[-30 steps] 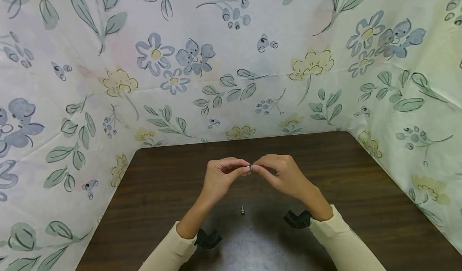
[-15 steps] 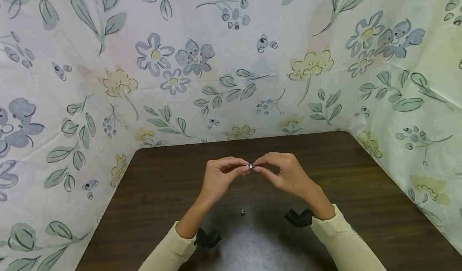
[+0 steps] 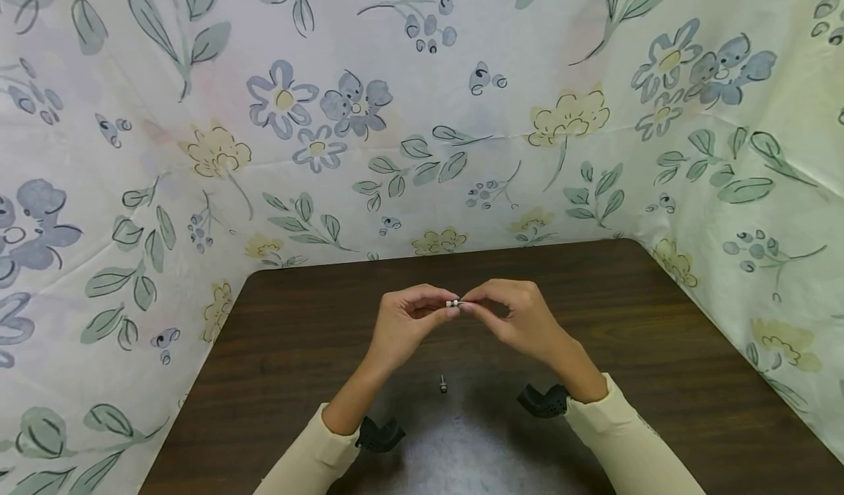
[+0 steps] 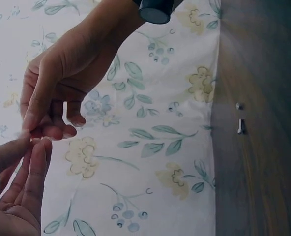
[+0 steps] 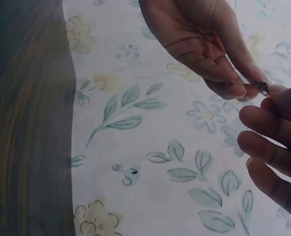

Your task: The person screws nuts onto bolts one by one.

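Note:
In the head view, my left hand [image 3: 406, 323] and right hand [image 3: 517, 318] meet above the far half of the table. Between their fingertips is a small metal bolt [image 3: 452, 304] with a nut-like collar, lying roughly level. Thumb and finger of the left hand pinch its left end; those of the right pinch the thin end. In the right wrist view a bit of the bolt [image 5: 265, 89] shows at the fingertips. A second small bolt [image 3: 443, 385] lies on the table nearer the body. The left wrist view shows this bolt [image 4: 241, 127] beside a small nut-like piece [image 4: 239, 105].
The dark wood table [image 3: 297, 363] ends at a floral cloth [image 3: 395, 209] that hangs behind it and along both sides. A dark wrist mount [image 3: 380, 435] sits at the left cuff, another dark mount [image 3: 544, 400] at the right.
Half a second ago the right fingers drew slightly right and more of the bolt showed. Now both hands are close together again, with the bolt's visible parts a little further left.

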A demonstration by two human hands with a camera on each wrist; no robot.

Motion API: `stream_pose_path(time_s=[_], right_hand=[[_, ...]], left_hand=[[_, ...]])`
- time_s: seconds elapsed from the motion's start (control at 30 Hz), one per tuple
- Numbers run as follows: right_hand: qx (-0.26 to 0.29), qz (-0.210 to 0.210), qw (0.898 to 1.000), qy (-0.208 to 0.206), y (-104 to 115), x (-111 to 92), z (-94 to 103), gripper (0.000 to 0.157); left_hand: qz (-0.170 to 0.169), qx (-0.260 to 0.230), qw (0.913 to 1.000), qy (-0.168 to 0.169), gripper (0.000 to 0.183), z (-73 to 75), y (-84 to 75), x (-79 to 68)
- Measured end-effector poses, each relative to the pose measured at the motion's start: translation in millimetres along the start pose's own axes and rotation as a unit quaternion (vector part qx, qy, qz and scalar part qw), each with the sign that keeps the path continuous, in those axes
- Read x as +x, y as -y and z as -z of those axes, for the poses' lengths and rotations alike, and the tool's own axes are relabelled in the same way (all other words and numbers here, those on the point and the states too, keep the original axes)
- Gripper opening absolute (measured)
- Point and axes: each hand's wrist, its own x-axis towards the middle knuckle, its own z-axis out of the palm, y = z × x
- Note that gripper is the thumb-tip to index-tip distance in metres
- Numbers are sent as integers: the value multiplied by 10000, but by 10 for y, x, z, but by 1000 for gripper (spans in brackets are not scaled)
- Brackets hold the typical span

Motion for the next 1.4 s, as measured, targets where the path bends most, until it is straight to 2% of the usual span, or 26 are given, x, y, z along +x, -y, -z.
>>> stream_pose_path(time_s=[0.13, 0.37, 0.67, 0.8, 1.0, 1.4], right_hand=[[-35, -5, 10000, 1, -5, -3, -15, 5], [-132, 86, 9999, 12, -6, -3, -36, 19], [-101, 140, 9998, 32, -5, 5, -18, 16], [-89, 148, 9999, 13, -14, 2, -11, 11], [-73, 124, 9999, -51, -11, -2, -10, 6], [-61, 224, 9997, -101, 6, -10, -33, 5]], left_hand=[[4, -204, 9998, 24, 11, 1, -4, 4], [111, -386, 9992, 27, 9, 3, -14, 6], [94, -495, 9987, -70, 10, 2, -20, 6], [80, -466, 9989, -32, 12, 4, -17, 9], [3, -177, 9998, 41, 20, 9, -7, 4], [186, -327, 9992, 133, 8, 5, -12, -1]])
